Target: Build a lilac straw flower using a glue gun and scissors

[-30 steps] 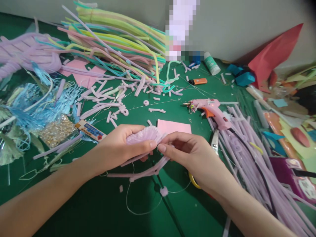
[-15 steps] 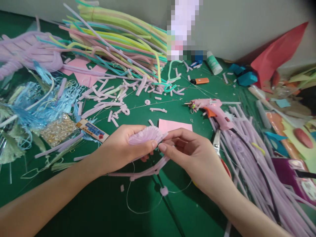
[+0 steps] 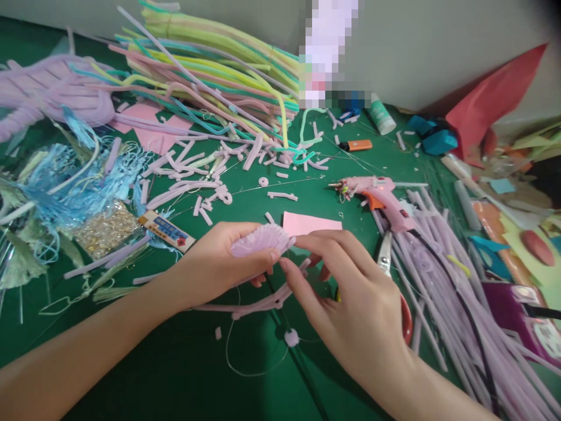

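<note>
Between the thumb and fingers of my left hand [image 3: 239,257] is a fan-shaped lilac piece of pipe cleaner [image 3: 258,241], ribbed and fuzzy along its upper edge. At its right end, my right hand [image 3: 350,286] has the index fingertip against the tip, while the thumb is parted from the finger just below. Under both hands runs a longer lilac pipe-cleaner strip [image 3: 258,305], partly covered by them. A thin clear thread [image 3: 252,375] loops beneath it to a small lilac tuft [image 3: 291,337].
A pink glue gun [image 3: 381,199] lies to the right, above scissors [image 3: 384,257] and a bundle of lilac pipe cleaners [image 3: 438,280]. Cut lilac bits [image 3: 188,164] are strewn behind. Blue tassels [image 3: 92,181] and a bag of gold beads [image 3: 107,228] lie left; an orange lighter [image 3: 357,145] lies farther back.
The right thumb and index finger have parted from their pinch at the end of the lilac piece, and the right hand has turned flatter. My left hand keeps its hold.
</note>
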{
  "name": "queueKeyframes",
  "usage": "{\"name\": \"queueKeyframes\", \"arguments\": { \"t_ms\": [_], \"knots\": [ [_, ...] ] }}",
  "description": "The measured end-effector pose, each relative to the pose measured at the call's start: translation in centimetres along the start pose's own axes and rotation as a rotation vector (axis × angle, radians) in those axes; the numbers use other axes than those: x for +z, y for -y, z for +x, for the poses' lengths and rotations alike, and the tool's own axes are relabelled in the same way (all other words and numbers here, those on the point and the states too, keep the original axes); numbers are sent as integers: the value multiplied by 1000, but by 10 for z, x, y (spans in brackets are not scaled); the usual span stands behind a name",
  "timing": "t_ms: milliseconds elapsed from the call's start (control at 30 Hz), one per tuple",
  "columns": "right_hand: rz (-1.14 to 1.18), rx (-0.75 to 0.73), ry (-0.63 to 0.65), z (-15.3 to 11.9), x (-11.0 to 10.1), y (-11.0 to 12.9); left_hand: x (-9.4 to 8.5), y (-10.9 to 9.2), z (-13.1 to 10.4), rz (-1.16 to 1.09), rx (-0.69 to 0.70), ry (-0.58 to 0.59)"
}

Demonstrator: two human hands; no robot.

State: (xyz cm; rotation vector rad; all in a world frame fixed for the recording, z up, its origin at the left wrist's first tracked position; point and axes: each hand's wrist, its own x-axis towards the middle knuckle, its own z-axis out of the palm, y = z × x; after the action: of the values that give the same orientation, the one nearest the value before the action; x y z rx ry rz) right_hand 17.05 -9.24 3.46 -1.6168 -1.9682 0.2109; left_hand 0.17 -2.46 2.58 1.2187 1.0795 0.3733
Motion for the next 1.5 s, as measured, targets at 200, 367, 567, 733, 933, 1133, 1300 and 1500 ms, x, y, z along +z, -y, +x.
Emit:
{"name": "queueKeyframes", "arguments": {
  "t_ms": [200, 367, 567, 733, 933, 1133, 1300, 1500],
  "knots": [
    [-231, -162, -55, -8, 7, 1, -2, 0, 2, 3, -6, 48],
    [-69, -101, -30, 0, -1, -3, -7, 0, 3, 36, -10, 78],
    [673, 659, 241, 26, -6, -23, -2, -1, -5, 78, 24, -71],
    [843, 733, 395, 30, 3, -22, 2, 0, -7, 55, 64, -64],
    [863, 747, 415, 30, 2, -16, -3, -3, -6, 120, 51, -26],
    [765, 697, 390, 29, 1, -12, -3, -3, -6, 100, 65, -28],
    [633, 550, 224, 23, 7, -8, -1, 0, -5, 89, 74, -41],
    [647, 517, 220, 20, 6, -11, -8, -1, -5, 152, 87, 48]
  ]
}}
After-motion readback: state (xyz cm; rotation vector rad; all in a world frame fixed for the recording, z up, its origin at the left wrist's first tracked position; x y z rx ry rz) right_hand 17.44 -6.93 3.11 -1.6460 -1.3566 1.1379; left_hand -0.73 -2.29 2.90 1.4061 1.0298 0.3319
